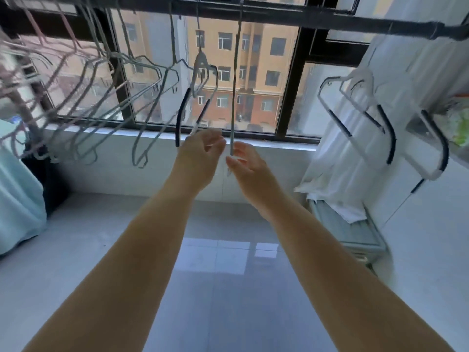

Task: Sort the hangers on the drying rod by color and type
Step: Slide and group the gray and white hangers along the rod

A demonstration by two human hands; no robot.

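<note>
The pink hangers (38, 72) at the far left were smeared by blur and cut off by the frame's edge, so I could not count them. The edge-on hanger (235, 85) showed only as a thin line. Its shape was unreadable, and its lower end was lost against my right hand (247, 166). I could not tell whether I pinched it. My left hand (200, 153) blurred at the fingertips where it met the dark-sleeved hanger (200, 60). A green thing (460, 128) was cropped at the right edge.
</note>
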